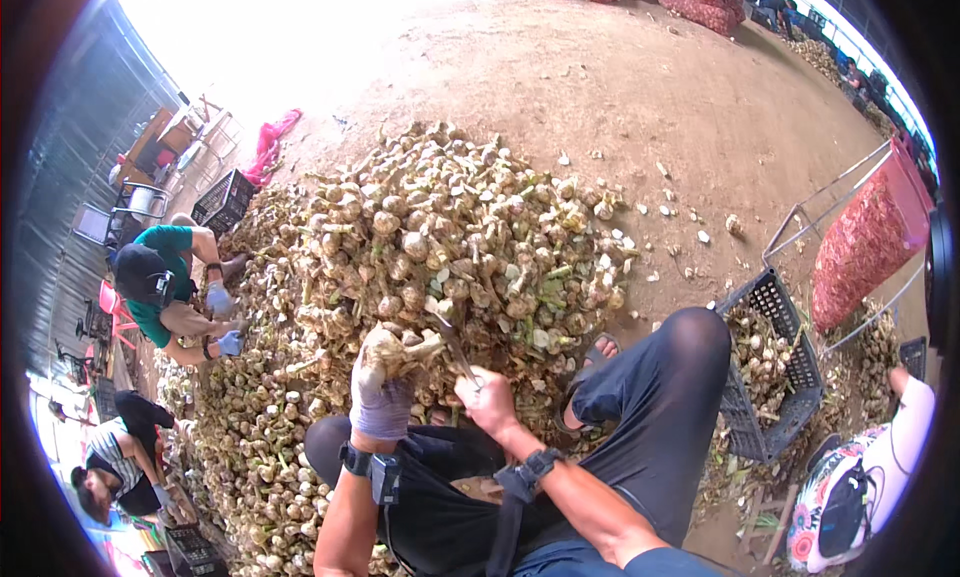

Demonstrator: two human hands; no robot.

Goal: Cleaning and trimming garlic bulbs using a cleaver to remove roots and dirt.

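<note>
My left hand (382, 405), in a pale glove, is closed around a garlic bulb (388, 353) whose stem points right. My bare right hand (487, 402) grips a cutting tool with a narrow dark metal blade (452, 341). The blade slants up and left, close to the stem's end; I cannot tell whether they touch. Its handle is mostly hidden in my fist, so knife or shears is unclear. Just beyond both hands rises a large heap of garlic (430, 237) with dry stems and roots. My legs lie bent on either side, near the heap.
Right of my knee stands a black plastic crate (765, 427) with garlic in it. A red mesh bag (865, 242) hangs on a metal frame behind it. Co-workers sit at left (165, 287), lower left (125, 457) and lower right (860, 487). Full mesh sacks (700, 7) lie far off.
</note>
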